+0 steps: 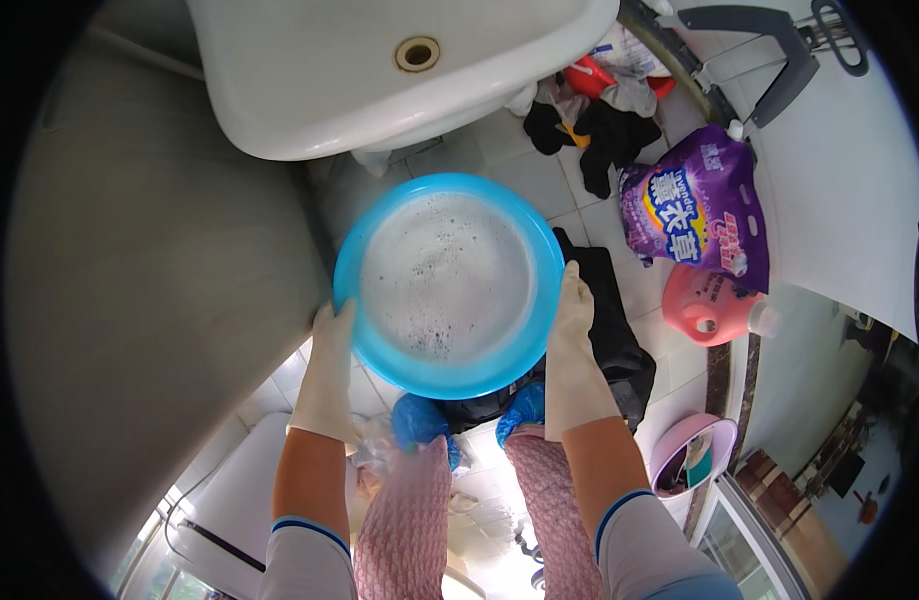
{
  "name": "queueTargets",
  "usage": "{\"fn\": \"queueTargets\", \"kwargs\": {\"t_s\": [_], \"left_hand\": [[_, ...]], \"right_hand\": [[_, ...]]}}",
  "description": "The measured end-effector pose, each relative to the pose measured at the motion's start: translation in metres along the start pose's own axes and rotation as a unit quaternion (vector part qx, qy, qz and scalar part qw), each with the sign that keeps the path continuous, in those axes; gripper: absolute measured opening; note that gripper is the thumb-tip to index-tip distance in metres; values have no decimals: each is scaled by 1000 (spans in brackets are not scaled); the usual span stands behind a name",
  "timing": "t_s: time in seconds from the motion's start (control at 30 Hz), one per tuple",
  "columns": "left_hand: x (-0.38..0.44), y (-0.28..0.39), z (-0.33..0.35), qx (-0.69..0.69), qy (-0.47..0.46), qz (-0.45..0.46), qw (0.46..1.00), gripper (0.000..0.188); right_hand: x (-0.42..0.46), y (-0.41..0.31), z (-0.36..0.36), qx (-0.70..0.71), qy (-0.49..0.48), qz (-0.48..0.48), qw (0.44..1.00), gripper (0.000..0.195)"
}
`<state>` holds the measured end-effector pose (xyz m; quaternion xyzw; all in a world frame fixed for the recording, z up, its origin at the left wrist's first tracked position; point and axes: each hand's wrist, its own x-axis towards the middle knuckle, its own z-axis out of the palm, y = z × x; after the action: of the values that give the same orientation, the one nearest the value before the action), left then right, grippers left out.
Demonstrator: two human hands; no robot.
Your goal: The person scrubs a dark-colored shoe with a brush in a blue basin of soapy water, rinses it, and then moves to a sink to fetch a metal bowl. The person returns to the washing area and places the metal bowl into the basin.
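A round blue plastic basin [450,382] is held between my two hands, in front of my legs. White suds [448,277] cover the liquid inside it. My left hand [330,337], in a long cream rubber glove, grips the rim at its left side. On the opposite side my right hand [572,315], gloved the same way, has hold of the rim. The fingers under the rim are hidden on both sides. Black fabric [617,337] lies on the tiles beside and partly beneath the basin. Blue plastic covers wrap my feet [422,424].
A white washbasin [332,82] with a drain hole juts out ahead. To the right stand a purple detergent bag [692,202], a pink detergent jug [703,304] and a pink tub [696,454]. Dark cloths [609,139] lie on the tiles. A grey panel [159,247] borders the left.
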<state>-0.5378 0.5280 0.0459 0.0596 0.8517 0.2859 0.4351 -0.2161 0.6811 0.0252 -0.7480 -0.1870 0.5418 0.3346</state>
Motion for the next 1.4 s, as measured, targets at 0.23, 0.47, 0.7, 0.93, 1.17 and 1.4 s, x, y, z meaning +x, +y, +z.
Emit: {"fn": "queueTargets", "kwargs": {"t_s": [0.23,0.47,0.7,0.93,1.17,1.4], "left_hand": [[21,5,21,-9,19,-56,998,53],[-2,6,7,79,-21,21,996,56],[-134,11,-33,29,-172,-107,979,15],[-175,107,-124,-19,-667,-195,719,39],[-362,205,-142,114,-415,-99,897,21],[-458,234,-87,205,-369,-93,902,27]], "right_hand": [[31,14,1,-76,-56,21,995,50],[-31,-9,-52,-308,-42,-107,944,50],[-257,-4,-308,-437,11,121,891,41],[-467,-40,-496,-394,76,297,866,39],[-493,76,-517,-24,51,194,979,36],[-455,-53,-553,164,6,128,978,37]]}}
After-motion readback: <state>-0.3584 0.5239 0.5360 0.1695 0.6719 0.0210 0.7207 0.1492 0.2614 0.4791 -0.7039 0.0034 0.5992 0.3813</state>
